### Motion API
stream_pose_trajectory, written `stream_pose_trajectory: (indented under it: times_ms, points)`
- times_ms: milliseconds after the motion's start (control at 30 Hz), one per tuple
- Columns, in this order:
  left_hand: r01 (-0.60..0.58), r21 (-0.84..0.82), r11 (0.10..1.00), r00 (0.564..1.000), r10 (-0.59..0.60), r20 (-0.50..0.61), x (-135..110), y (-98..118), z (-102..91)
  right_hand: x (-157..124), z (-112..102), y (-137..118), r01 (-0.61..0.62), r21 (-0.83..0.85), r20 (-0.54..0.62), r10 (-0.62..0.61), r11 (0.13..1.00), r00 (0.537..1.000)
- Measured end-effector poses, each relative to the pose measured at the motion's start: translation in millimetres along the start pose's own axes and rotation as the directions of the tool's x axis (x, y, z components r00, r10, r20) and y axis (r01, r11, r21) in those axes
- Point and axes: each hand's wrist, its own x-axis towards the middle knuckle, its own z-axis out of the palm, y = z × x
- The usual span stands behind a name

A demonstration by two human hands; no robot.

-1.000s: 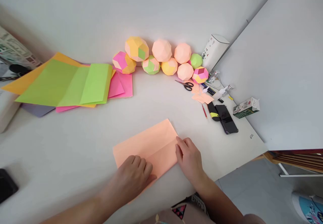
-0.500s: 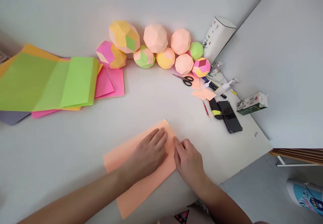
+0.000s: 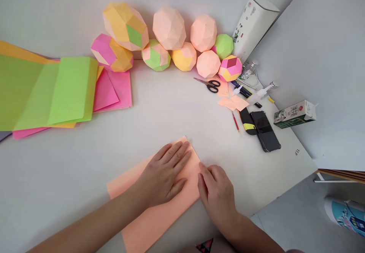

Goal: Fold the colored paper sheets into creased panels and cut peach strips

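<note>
A sheet of peach paper [image 3: 162, 222] lies slantwise on the table near its front edge, with a fold or layer edge along its upper side. My left hand [image 3: 168, 169] rests flat across the paper, fingers stretched toward its upper right corner. At the paper's right edge, my right hand [image 3: 215, 184] is closed, thumb and forefinger pinching the edge. My left forearm hides part of the sheet's left side.
Coloured paper sheets [image 3: 75, 89] are piled at left. Faceted paper balls [image 3: 169, 28] line the wall. Scissors [image 3: 212, 85], paper scraps [image 3: 234, 102], a glue bottle [image 3: 259, 94], a phone [image 3: 265, 131] and a drink carton [image 3: 295, 114] sit at right.
My left hand has gone from curled fingers to lying flat with fingers extended. My right hand stays at the paper's right edge. The view has shifted slightly closer.
</note>
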Motion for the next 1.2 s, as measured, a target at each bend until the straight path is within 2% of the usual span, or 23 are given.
stream_pose_trajectory:
  times_ms: [333,667,900,1200]
  points:
    - [-0.017,0.016,1.000,1.000,0.017,0.006,-3.1,-0.7,1.0,0.4,-2.1,0.9,-0.007,0.044,-0.010,0.007,0.999,1.000]
    - [-0.017,0.000,1.000,0.999,0.017,0.031,-2.7,-3.0,0.1,1.0,-4.6,3.8,-0.008,0.001,-0.011,0.008,1.000,1.000]
    - [0.003,-0.020,1.000,1.000,-0.003,-0.017,-2.4,-1.8,0.9,-2.2,-4.8,5.7,-0.015,-0.011,-0.017,0.015,1.000,1.000]
    - [-0.024,-0.009,1.000,1.000,0.024,-0.004,-4.9,-4.2,3.7,-12.7,-4.4,6.9,-0.105,0.002,-0.077,0.105,0.995,0.992]
